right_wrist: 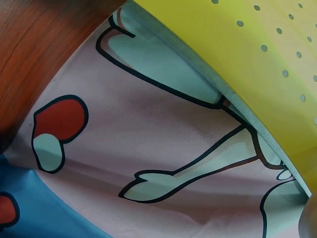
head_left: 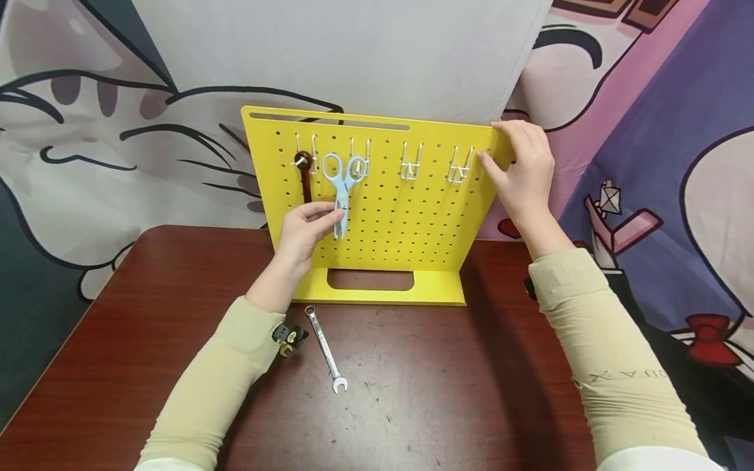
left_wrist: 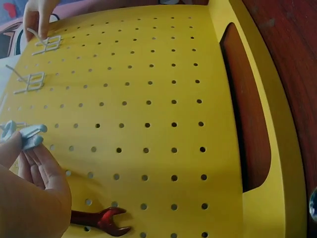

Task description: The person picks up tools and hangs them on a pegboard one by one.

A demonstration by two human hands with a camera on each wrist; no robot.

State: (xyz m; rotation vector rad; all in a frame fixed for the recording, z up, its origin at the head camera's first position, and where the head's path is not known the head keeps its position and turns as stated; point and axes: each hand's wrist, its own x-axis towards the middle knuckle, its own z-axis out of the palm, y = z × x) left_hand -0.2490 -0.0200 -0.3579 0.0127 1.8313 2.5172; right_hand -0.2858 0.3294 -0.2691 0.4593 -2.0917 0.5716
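Note:
My left hand [head_left: 306, 229] pinches light-blue scissors [head_left: 341, 186] by the blade end, handles up, in front of a yellow pegboard [head_left: 383, 229]. The scissors' handle loops overlap the second white hook [head_left: 360, 157] from the left. At the board's upper right corner, my right hand [head_left: 526, 167] grips the edge between thumb and fingers. A dark red wrench [head_left: 304, 173] hangs from the leftmost hook; its open end [left_wrist: 111, 221] shows below the hand in the left wrist view. In the right wrist view only a sliver of the right hand appears.
On the brown table [head_left: 412, 366], a silver combination wrench [head_left: 326, 350] lies before the board's base [head_left: 377, 297]. Two more white hooks [head_left: 410, 162] are on the board's right half. A cartoon-printed cloth [head_left: 648, 163] and a white panel [head_left: 347, 52] stand behind.

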